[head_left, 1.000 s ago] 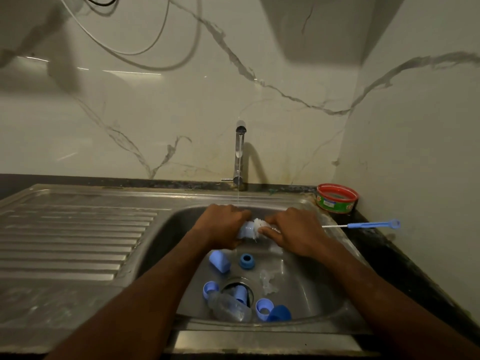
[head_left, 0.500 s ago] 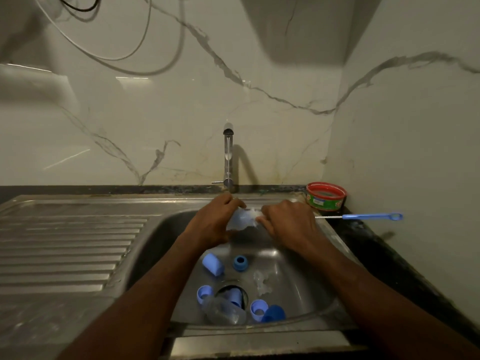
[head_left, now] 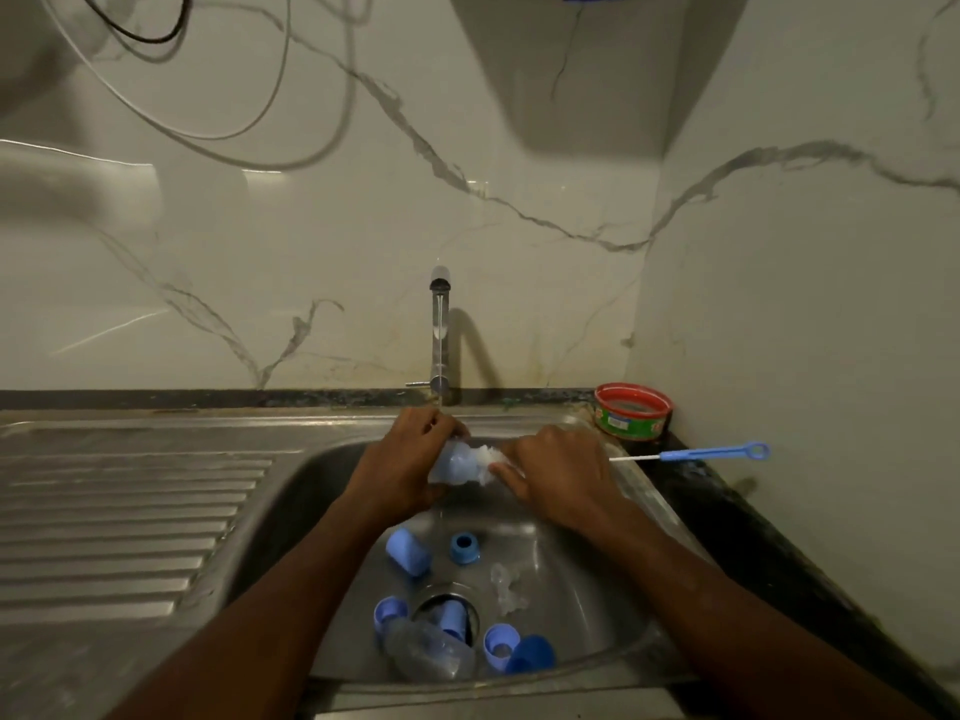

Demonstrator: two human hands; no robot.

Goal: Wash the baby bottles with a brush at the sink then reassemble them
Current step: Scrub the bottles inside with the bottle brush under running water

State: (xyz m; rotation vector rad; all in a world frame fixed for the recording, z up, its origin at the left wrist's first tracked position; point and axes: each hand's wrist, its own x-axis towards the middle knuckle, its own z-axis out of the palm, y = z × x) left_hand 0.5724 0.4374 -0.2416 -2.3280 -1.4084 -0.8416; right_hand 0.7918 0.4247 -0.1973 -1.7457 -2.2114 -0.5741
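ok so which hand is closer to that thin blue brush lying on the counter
Right. The right hand is over the sink's right side, just left of the thin brush. The left hand is farther left, gripping a bottle part.

Bottle parts point(head_left: 409, 552) in sink point(head_left: 291, 491), tap point(head_left: 439, 335) behind.

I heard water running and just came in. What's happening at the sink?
A person is washing baby bottle parts under the running tap. The left hand holds a pale blue part over the sink, and the right hand works something white and sudsy against it. More blue caps and a clear bottle lie around the drain, none reassembled yet. A thin blue-handled brush lies on the counter beside the sink, next to a red-rimmed tub.
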